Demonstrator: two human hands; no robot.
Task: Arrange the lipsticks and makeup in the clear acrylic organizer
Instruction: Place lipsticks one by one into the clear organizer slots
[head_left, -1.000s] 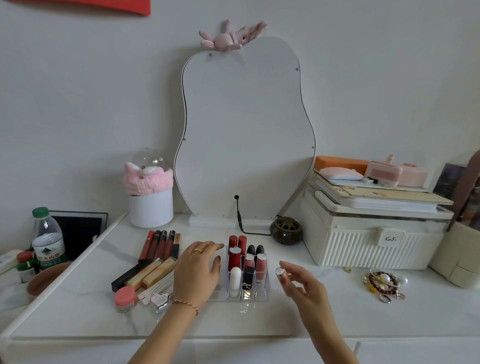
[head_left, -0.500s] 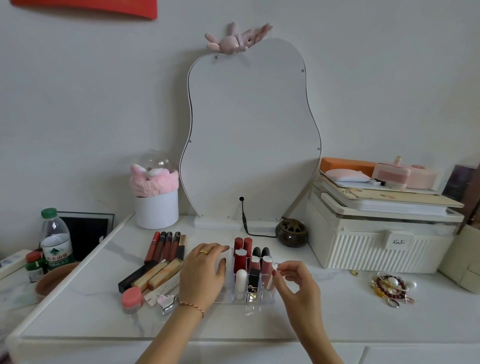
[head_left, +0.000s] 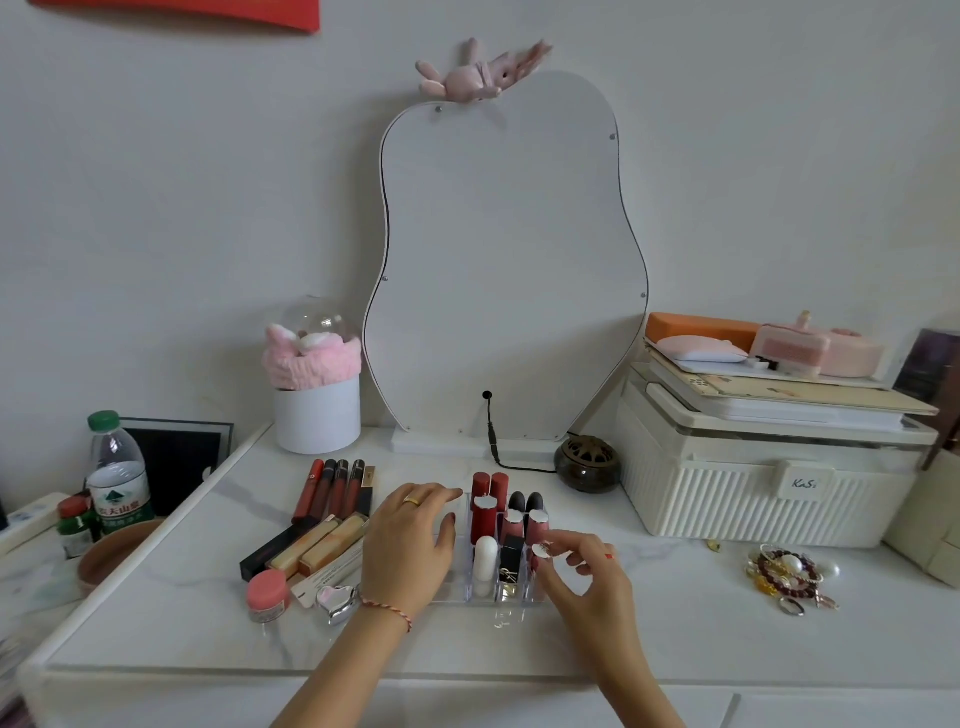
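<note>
The clear acrylic organizer (head_left: 511, 596) stands at the middle of the white table, with several lipsticks upright in its slots: red ones (head_left: 484, 512) at the back, a white one (head_left: 485, 558) and a black one (head_left: 511, 558) in front. My left hand (head_left: 413, 540) rests with relaxed fingers over the organizer's left side. My right hand (head_left: 582, 577) pinches a pink lipstick with a silver cap (head_left: 543, 551) in the front right slot. Left of the organizer lie lip gloss tubes (head_left: 335, 488), gold tubes (head_left: 319, 545), a pink jar (head_left: 267, 592) and a silver heart compact (head_left: 337, 600).
A pear-shaped mirror (head_left: 504, 260) leans on the wall behind. A white ribbed box (head_left: 753, 499) with stacked items stands at the right, bracelets (head_left: 789, 577) in front of it. A dark round burner (head_left: 587, 462), a white pot (head_left: 317, 415) and a water bottle (head_left: 117, 478) also stand here.
My right hand moved left from the open table to the organizer's front right slot, carrying the pink lipstick down into it. My left hand stayed on the organizer.
</note>
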